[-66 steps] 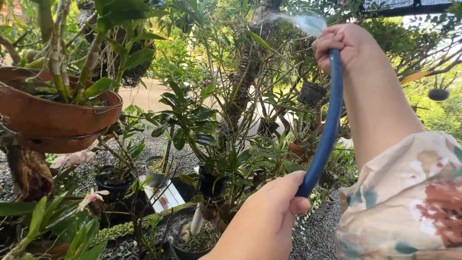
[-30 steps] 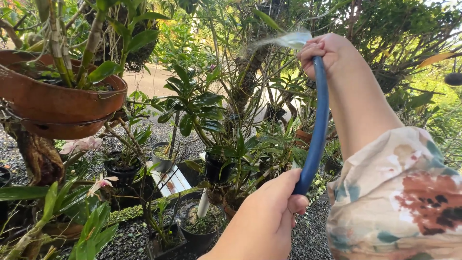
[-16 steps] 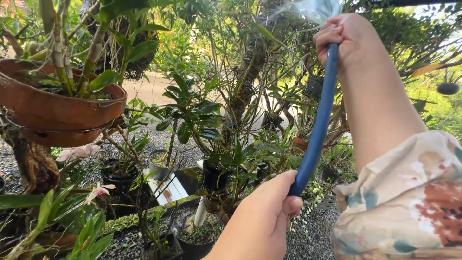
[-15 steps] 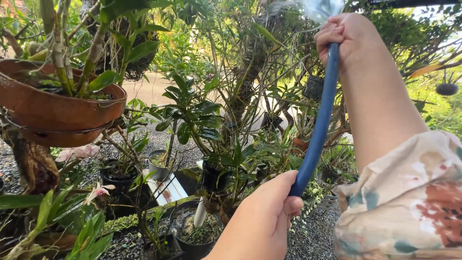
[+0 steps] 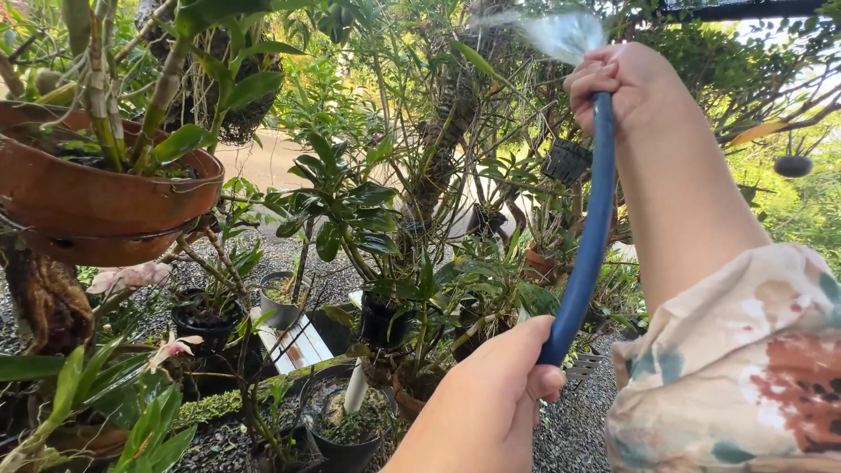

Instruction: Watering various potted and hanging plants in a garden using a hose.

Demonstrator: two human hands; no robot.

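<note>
My right hand (image 5: 626,83) is raised high and grips the end of a blue hose (image 5: 589,236). A fan of water spray (image 5: 547,31) shoots from that end to the upper left, into hanging plants (image 5: 455,105). Lower down, my left hand (image 5: 504,390) is closed around the same hose, which runs nearly straight between the two hands. A patterned cream sleeve (image 5: 745,368) covers my right upper arm at the lower right.
A large brown clay pot (image 5: 96,197) with green stems hangs at the left, close by. Black pots (image 5: 385,320) with leafy plants stand on gravel (image 5: 578,429) below. A white slatted bench (image 5: 293,342) sits among them. Pale orchid flowers (image 5: 131,276) show at the lower left.
My right hand dipped, rose, then came slightly lower again with the hose end. The spray keeps pointing up and left. My left hand stays on the hose, a little further right.
</note>
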